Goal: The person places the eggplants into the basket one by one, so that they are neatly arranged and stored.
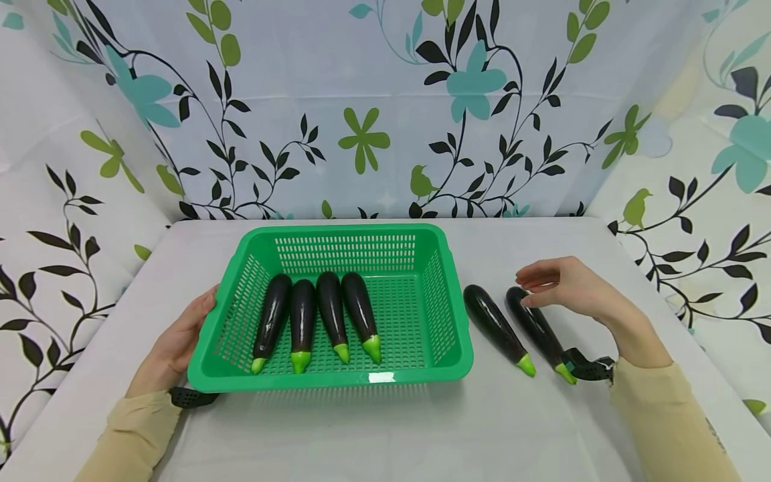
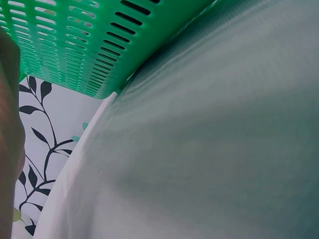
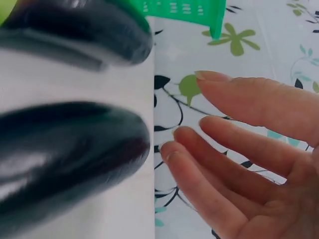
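Observation:
Several dark eggplants point(image 1: 303, 318) with bright green stem ends lie side by side in a green plastic basket point(image 1: 448, 371). My left hand point(image 1: 181, 338) rests against the basket's outer left side, some of its fingers hidden by the rim. Two more eggplants lie on the table to the basket's right, the inner one point(image 1: 495, 325) close to its wall and the outer one point(image 1: 536, 328) under my right hand point(image 1: 563, 288). That hand hovers with its fingers loosely extended and holds nothing. In the right wrist view, a gap shows between its fingertips point(image 3: 172, 154) and the nearer eggplant point(image 3: 75, 159).
A white cloth covers the table point(image 1: 385, 435). Behind and at both sides hangs a curtain point(image 1: 361, 67) printed with leaves and flowers. A black strap point(image 1: 587, 365) on my right wrist overlaps the outer eggplant in the head view.

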`<state>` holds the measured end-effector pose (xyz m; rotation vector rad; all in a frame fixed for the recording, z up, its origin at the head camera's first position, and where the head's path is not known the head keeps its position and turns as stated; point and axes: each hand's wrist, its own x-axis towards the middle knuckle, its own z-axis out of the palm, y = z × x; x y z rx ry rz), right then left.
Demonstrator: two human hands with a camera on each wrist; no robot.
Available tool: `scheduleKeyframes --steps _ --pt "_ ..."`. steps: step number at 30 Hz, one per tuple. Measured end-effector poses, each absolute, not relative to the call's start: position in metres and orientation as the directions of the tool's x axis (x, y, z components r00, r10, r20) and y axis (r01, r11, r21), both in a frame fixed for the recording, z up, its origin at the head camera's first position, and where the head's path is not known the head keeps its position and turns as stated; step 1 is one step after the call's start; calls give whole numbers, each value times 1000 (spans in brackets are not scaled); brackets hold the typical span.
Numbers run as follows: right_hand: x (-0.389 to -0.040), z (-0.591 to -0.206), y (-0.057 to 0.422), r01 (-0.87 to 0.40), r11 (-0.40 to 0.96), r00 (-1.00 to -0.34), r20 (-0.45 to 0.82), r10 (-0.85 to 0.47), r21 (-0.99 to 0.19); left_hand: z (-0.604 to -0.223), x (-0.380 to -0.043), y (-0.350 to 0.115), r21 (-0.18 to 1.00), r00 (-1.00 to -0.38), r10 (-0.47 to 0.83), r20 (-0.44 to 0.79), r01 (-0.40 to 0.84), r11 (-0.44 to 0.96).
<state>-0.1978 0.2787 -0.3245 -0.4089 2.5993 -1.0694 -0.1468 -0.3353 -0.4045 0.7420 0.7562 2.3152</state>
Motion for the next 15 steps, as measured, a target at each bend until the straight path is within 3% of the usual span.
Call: scheduleKeyframes --steps 15 --pt "-203 -337 287 -159 768 -908 -213 -360 -621 -403 -147 -335 669 -682 667 300 -347 -657"
